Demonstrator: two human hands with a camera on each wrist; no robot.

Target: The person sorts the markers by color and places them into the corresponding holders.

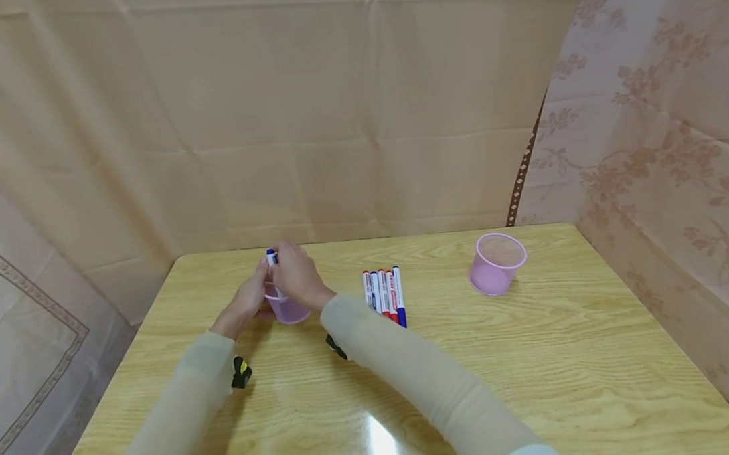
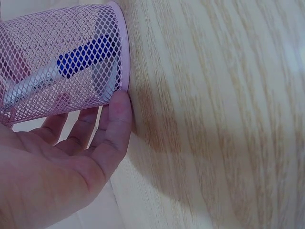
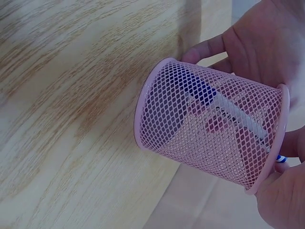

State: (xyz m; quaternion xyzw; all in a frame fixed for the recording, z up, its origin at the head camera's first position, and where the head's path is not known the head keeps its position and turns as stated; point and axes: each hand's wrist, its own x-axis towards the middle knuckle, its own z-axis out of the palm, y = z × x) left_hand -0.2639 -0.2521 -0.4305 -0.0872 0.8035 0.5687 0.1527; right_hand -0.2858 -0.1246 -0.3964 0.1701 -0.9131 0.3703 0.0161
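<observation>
A pink mesh pen cup stands on the left part of the table. My left hand holds it from the left, with fingertips against its side near the base. A white marker with blue ends leans inside the cup, its blue cap toward the bottom and visible through the mesh. At the rim, my right hand pinches the marker's upper end. The right hand's fingers partly hide the cup's mouth in the head view.
Several red and blue markers lie side by side mid-table, partly behind the right sleeve. Another pink mesh cup stands at the back right. A beige curtain hangs behind the table.
</observation>
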